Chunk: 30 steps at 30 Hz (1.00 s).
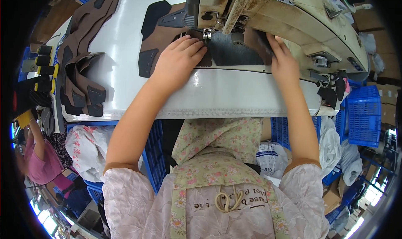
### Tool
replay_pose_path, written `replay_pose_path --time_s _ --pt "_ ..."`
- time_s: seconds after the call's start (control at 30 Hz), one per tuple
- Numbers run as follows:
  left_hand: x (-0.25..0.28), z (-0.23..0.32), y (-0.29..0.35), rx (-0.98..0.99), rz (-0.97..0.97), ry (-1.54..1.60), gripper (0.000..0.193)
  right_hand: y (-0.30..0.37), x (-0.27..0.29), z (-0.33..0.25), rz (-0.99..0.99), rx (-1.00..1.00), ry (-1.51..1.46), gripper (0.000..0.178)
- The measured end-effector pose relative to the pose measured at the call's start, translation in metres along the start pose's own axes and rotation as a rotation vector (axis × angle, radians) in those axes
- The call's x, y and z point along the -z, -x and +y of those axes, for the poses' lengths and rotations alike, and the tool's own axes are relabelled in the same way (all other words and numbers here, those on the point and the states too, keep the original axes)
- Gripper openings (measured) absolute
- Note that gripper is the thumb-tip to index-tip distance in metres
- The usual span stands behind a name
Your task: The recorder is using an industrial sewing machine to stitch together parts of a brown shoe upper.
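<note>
A brown shoe upper piece [150, 46] with dark grey overlays lies on the sewing machine bed, partly under the presser foot [207, 33]. My left hand [180, 59] rests flat on it, fingers stretched out and close to the foot. A smooth black panel [234, 50] of the work shows right of the foot. At its right end, my right hand [285, 59] touches the raised brown edge with its fingers extended; its thumb is hidden. The sewing machine [310, 21] arm reaches over the work from the upper right.
More brown upper pieces [83, 33] are stacked at the table's left, with a folded upper [83, 84] in front. Thread spools [44, 61] stand beyond the left edge. Blue crates [363, 113] and white bags [90, 149] flank the table. A person in pink [42, 161] is at far left.
</note>
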State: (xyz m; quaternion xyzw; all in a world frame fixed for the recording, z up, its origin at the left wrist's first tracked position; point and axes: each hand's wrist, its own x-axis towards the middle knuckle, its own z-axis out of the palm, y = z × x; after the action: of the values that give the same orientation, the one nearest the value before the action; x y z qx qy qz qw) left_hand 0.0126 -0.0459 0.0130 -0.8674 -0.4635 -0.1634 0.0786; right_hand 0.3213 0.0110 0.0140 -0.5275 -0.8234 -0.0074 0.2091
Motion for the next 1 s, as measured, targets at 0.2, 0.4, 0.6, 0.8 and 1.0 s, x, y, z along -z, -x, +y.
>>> replay_pose_path --time_s 0.2,0.4,0.6,0.8,1.0 --pt "0.005 -0.003 -0.003 -0.031 -0.039 -0.015 0.044 0.021 0.007 -0.016 0.209 0.013 -0.045 0.063" --pt "0.005 0.004 -0.007 -0.042 -0.054 -0.077 0.041 0.026 0.025 -0.047 0.061 0.516 -0.21 0.047" --pt "0.0 0.009 -0.012 -0.006 -0.016 -0.088 0.034 -0.024 -0.014 -0.076 -0.106 0.534 -0.101 0.054" --pt "-0.004 0.002 -0.006 0.032 0.035 0.049 0.042 -0.026 -0.024 -0.088 -0.251 0.568 0.047 0.05" --pt "-0.003 -0.001 -0.006 0.05 -0.001 0.082 0.05 -0.02 -0.029 -0.095 -0.204 0.524 0.187 0.042"
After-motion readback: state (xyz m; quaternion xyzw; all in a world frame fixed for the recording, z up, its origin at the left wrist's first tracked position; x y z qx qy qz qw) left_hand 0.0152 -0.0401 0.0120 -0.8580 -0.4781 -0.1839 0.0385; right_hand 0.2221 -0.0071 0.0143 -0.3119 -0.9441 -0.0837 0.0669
